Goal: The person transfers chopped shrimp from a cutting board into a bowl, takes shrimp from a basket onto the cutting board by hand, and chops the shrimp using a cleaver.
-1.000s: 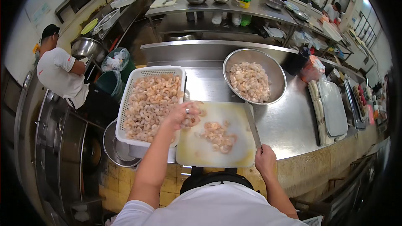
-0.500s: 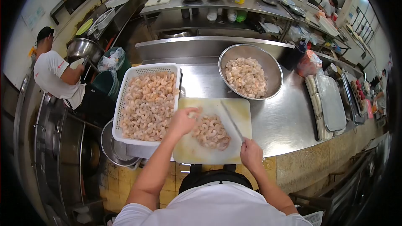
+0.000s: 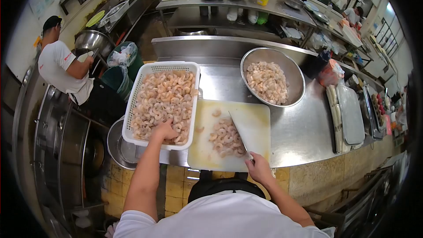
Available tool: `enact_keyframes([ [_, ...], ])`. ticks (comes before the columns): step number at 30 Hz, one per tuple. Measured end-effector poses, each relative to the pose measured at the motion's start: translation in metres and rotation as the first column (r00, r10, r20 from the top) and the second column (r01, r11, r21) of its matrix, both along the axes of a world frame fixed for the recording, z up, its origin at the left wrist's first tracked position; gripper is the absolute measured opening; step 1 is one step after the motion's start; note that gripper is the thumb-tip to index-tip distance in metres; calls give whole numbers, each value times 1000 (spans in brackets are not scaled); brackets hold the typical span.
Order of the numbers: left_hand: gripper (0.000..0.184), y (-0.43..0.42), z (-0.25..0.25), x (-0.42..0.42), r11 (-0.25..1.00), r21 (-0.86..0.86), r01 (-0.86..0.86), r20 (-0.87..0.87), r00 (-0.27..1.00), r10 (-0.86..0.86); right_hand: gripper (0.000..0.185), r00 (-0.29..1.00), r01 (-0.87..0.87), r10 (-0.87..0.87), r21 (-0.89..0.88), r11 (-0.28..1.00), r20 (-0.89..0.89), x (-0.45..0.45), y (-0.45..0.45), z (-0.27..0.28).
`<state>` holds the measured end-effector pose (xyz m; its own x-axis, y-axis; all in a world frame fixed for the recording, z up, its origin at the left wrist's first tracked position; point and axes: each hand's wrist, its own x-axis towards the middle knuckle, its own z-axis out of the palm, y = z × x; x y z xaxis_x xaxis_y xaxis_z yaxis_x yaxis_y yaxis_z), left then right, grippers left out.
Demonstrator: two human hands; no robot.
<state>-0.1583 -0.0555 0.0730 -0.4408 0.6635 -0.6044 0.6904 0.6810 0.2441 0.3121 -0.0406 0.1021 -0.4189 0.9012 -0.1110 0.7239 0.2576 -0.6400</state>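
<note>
My left hand [image 3: 164, 131] reaches into the white perforated basket [image 3: 128, 121], touching the peeled shrimp [image 3: 165, 92] heaped inside. Its fingertips are sunk among them, so I cannot tell whether they close on any. My right hand [image 3: 259, 167] is wrapped round the handle of a knife [image 3: 238, 133]. The blade lies slanted over the cutting board [image 3: 257, 125], along the right side of a small pile of shrimp [image 3: 227, 137]. A couple of single shrimp lie apart on the board, near its upper left.
Behind the board's right corner, a steel bowl [image 3: 296, 72] holds a mound of shrimp pieces. Stacked trays [image 3: 350, 114] stand at the counter's right end. A steel pot [image 3: 123, 147] sits below the basket, and a co-worker [image 3: 59, 68] stands at far left.
My left hand has gone from above the board down into the basket's shrimp. The knife has shifted left, against the pile. Single shrimp now lie at the board's upper left.
</note>
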Motion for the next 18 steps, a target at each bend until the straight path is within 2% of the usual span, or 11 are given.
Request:
enact_keyframes([
  [2,97,6,1,3,999,48,-26,15,1000,25,41,994,107,-104,-165,980,31,8,-1,6],
  [5,78,10,-12,7,984,174,35,59,997,-46,42,992,125,-116,-243,962,52,13,3,16],
  [8,52,14,-48,-9,948,262,-179,437,898,49,45,993,117,-113,-207,971,30,15,6,12],
  [11,35,14,-10,-3,904,37,-426,679,674,290,44,994,108,-112,-207,972,-4,17,7,8],
  [14,25,12,-29,-13,800,-73,-595,871,352,342,44,994,101,-110,-219,970,-27,20,10,3],
  [17,28,17,-3,-18,806,-98,-584,873,339,351,44,995,93,-98,-231,968,-10,24,16,-2],
  [18,30,21,13,-13,788,-34,-615,888,343,307,44,995,90,-97,-249,964,-18,25,19,-4],
])
